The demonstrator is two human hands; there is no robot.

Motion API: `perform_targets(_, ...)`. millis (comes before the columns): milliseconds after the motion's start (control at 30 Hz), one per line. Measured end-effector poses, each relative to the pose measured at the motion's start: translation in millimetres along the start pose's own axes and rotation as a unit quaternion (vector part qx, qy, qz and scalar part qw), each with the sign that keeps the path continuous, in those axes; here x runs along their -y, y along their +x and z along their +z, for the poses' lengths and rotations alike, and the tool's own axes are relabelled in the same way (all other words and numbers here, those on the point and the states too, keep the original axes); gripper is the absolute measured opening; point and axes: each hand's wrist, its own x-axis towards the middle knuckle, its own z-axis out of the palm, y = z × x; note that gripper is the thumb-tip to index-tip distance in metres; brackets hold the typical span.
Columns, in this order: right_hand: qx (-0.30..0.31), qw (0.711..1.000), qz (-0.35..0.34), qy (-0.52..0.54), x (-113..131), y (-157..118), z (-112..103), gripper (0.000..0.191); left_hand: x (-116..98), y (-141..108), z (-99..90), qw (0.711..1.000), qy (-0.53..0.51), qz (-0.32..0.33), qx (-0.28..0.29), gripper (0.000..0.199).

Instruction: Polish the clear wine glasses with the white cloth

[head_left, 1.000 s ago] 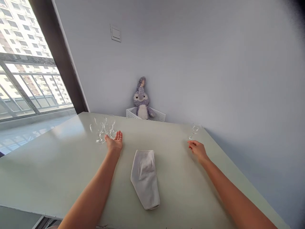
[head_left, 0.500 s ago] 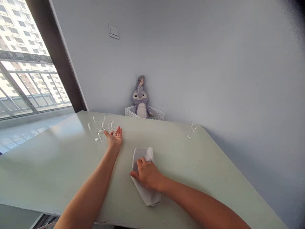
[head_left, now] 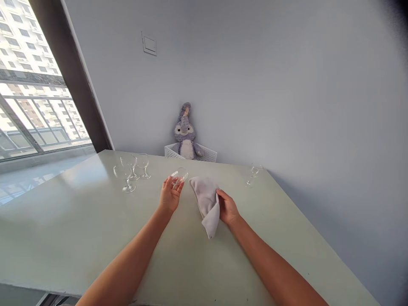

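My left hand (head_left: pixel 171 196) is closed around a clear stemmed glass (head_left: pixel 179 175), its bowl showing above the fingertips, over the middle of the table. Just to the right, my right hand (head_left: pixel 227 207) grips a light grey cloth (head_left: pixel 205 197) by its right side. The cloth hangs partly folded, its lower corner pointing down, and hides some of my right fingers. Glass and cloth are close but apart. Several more stemmed glasses stand upright at the left, among them a front one (head_left: pixel 128 180) and a rear one (head_left: pixel 144 163).
A single glass (head_left: pixel 255 172) stands at the back right of the pale green table (head_left: pixel 95 238). Behind the back edge, a plush toy (head_left: pixel 185 136) sits in a white perforated basket (head_left: pixel 208 155) against the wall. A window is at the left.
My left hand has moved right from the group of glasses, bringing one along. My right hand has lifted the cloth off the table and shifted it up and to the right.
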Motion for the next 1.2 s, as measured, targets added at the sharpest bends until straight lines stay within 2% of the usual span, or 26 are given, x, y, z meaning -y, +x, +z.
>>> perform_targets(133,-0.001,0.999,0.024,0.034,11.4,-4.9,-18.5,0.029,10.4,-15.0,4.3,0.996,0.065,0.014,0.064,0.026)
perform_targets(233,-0.034,0.999,-0.011,0.034,13.8,-12.0,-15.4,0.031,16.5,-25.8,7.4,0.991,0.1,0.021,0.088,0.031)
perform_targets(300,-0.034,0.998,-0.047,0.035,14.5,-19.6,-6.5,0.032,21.0,-33.1,9.6,0.987,0.119,0.021,0.102,0.031)
perform_targets(333,-0.012,0.998,-0.06,0.027,14.6,-24.2,-1.1,0.035,23.6,-36.9,10.7,0.985,0.13,0.017,0.111,0.031)
perform_targets(400,0.069,0.995,-0.069,-0.011,14.2,-33.3,8.8,0.04,28.9,-44.6,12.5,0.979,0.162,0.002,0.126,0.032)
perform_targets(500,0.186,0.976,-0.064,-0.095,9.9,-40.7,15.3,0.041,36.7,-54.9,13.0,0.967,0.216,-0.034,0.134,0.036)
perform_targets(567,0.199,0.966,-0.059,-0.152,4.8,-39.2,13.0,0.036,41.0,-59.3,11.4,0.956,0.25,-0.057,0.143,0.039)
perform_targets(633,0.183,0.964,-0.047,-0.186,-0.1,-33.9,7.3,0.028,43.1,-60.6,9.1,0.942,0.282,-0.076,0.167,0.041)
perform_targets(700,0.164,0.972,-0.031,-0.167,-2.6,-27.5,0.5,0.027,41.9,-58.6,6.9,0.923,0.311,-0.082,0.209,0.041)
perform_targets(800,0.168,0.984,0.012,-0.051,-2.0,-20.4,-8.2,0.029,34.0,-52.0,5.7,0.892,0.34,-0.055,0.294,0.047)
perform_targets(867,0.179,0.983,0.035,0.006,-1.5,-19.3,-10.6,0.031,27.8,-47.3,6.2,0.875,0.351,-0.042,0.331,0.049)
perform_targets(900,0.186,0.982,0.039,0.006,-1.8,-20.1,-10.5,0.031,25.4,-45.3,6.6,0.87,0.36,-0.04,0.335,0.049)
perform_targets(967,0.195,0.979,0.015,-0.06,-3.2,-23.4,-8.0,0.03,22.7,-41.9,7.0,0.864,0.392,-0.051,0.311,0.049)
perform_targets(1100,0.195,0.935,-0.118,-0.271,-6.0,-29.2,-1.6,0.026,23.8,-39.7,6.1,0.846,0.48,-0.094,0.212,0.053)
perform_targets(1133,0.19,0.931,-0.128,-0.284,-6.2,-28.9,-1.1,0.025,24.0,-40.5,6.2,0.841,0.489,-0.101,0.208,0.055)
perform_targets(1200,0.179,0.952,-0.088,-0.231,-5.8,-26.5,-1.8,0.027,23.0,-43.4,7.3,0.84,0.476,-0.105,0.24,0.052)
